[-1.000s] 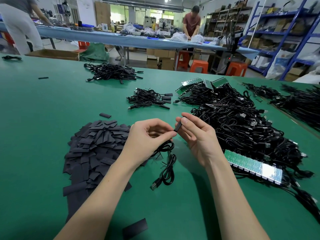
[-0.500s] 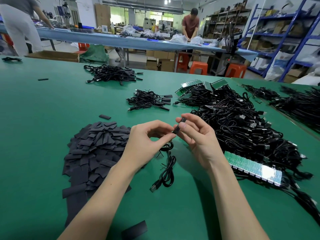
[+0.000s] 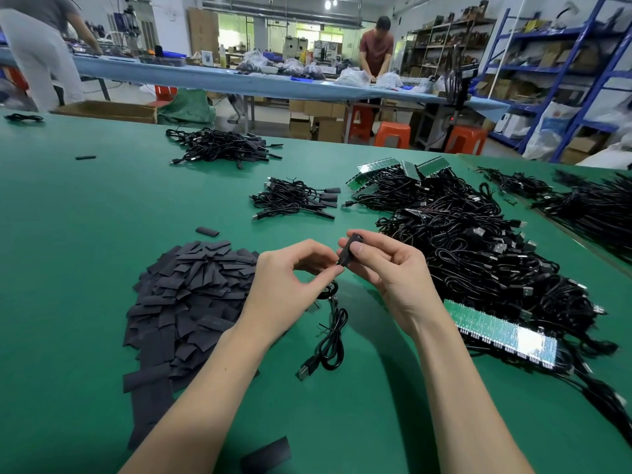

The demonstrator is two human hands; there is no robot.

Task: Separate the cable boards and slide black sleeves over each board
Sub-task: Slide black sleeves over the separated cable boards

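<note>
Bare forearms (image 3: 219, 388), no sleeves, unadorned.

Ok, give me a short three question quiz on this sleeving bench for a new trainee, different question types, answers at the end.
1. True or false: the right hand pinches a black sleeve.
2. The pile of loose sleeves lies nearer which hand? A left, B right.
3. Fill in: the green board strip lies at the near edge of the big ____ heap.

Key: 1 true. 2 A, the left hand. 3 cable.
</note>
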